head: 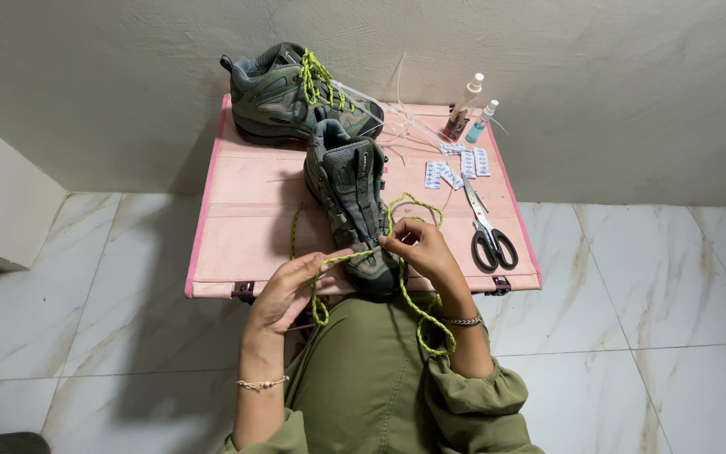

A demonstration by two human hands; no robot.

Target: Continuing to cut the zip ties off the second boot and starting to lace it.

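Lacing is under way on the unlaced boot (pixel 351 197) at the bench's (pixel 245 210) near edge. Left hand (pixel 289 290) and right hand (pixel 420 248) each pinch the yellow-green lace (pixel 418 311); next, I judge, threading its ends through the lowest eyelets.

Two olive hiking shoes (pixel 342 143) are sitting on the pink tabletop (pixel 245 219), with two small bottles (pixel 470 113) far right, one pair of scissors (pixel 487 231) and five white sachets (pixel 457 164) (tightly clustered) lying nearby.
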